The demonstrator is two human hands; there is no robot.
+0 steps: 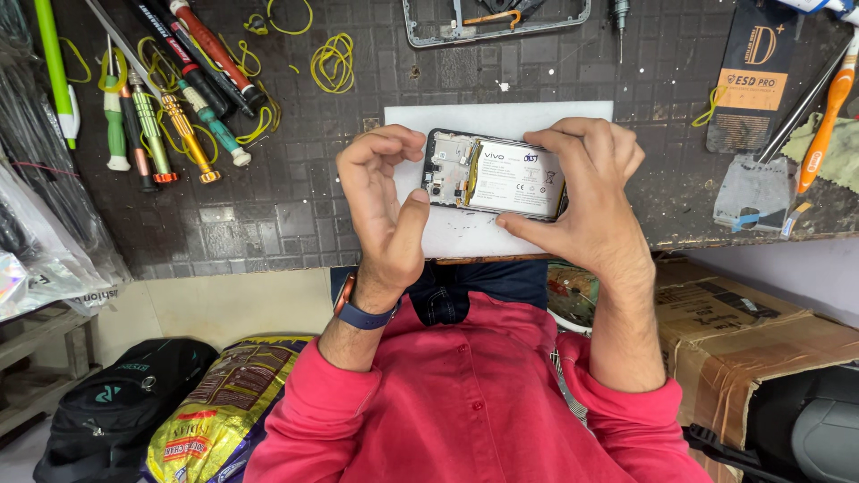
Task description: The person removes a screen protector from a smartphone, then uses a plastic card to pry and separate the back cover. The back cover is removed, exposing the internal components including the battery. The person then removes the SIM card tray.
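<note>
Head view: an opened smartphone (pixel 495 174), back cover off and its white battery exposed, is gripped at its right end by the right hand (pixel 586 192), fingers curled over the top edge and thumb pressed under the lower edge. The left hand (pixel 383 201) is held half-open at the phone's left end, fingertips bent beside the camera corner, nothing clasped in it. Beneath both hands a white mat (pixel 465 234) is spread on the dark tabletop (pixel 268 215). Left of the left hand, screwdrivers (pixel 170 116) and yellow rubber bands (pixel 333 63) are scattered.
</note>
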